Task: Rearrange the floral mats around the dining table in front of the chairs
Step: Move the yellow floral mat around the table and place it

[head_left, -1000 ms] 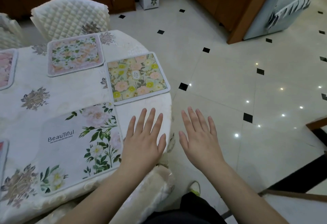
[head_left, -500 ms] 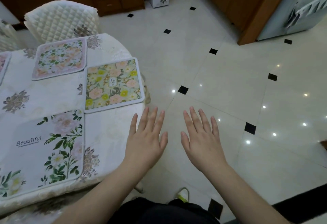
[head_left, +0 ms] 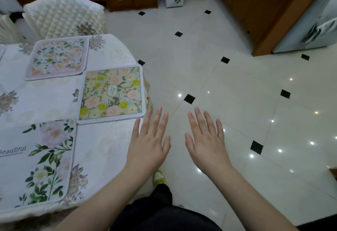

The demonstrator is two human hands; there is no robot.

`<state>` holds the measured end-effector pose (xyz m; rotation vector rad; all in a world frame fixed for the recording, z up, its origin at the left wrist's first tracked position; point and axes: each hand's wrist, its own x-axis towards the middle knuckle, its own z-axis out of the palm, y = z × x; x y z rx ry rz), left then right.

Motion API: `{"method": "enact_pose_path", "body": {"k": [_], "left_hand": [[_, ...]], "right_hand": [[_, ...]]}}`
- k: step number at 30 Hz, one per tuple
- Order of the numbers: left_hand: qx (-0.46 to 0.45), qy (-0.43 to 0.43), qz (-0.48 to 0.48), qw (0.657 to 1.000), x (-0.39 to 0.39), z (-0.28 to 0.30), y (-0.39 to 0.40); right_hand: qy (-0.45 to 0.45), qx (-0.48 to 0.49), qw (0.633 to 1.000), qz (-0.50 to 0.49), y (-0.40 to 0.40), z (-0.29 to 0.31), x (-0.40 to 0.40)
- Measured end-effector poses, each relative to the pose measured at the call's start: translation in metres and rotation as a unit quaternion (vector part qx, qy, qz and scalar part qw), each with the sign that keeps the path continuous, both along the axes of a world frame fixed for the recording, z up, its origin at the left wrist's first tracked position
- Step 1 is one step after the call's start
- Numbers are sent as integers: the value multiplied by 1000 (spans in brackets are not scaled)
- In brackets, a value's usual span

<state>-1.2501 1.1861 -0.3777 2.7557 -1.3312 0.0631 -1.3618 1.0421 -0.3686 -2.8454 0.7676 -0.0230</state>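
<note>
**Hands flat, mats on the table**

We hold our left hand [head_left: 148, 145] and right hand [head_left: 207, 144] at lower centre, fingers straight, gripping nothing. Three mats lie left: yellow mat [head_left: 112, 93], pink mat [head_left: 57, 58], white mat [head_left: 36, 159], on the table [head_left: 102, 150].

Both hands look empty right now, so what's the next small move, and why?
Probably reach the left hand to the yellow-flowered square mat: it overhangs the round table's edge with no chair visibly behind it, and both hands, the right hand too, hold nothing.
</note>
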Motion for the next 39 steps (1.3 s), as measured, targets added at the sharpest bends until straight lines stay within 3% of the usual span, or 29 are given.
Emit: {"method": "enact_pose_path", "body": {"k": [13,24,33,39], "left_hand": [[-32,1,63,998,103,-6,-38],[-11,6,196,980,150,-9,-79],[35,0,352,935,169,-10,-128],[33,11,439,898,177,-9,-133]], "right_hand": [[13,-30,998,61,-48,11,112],[13,-11,982,187,-117,-5,202],[-3,-16,943,333,-190,-6,283],[13,12,905,425,-188,-8,332]]}}
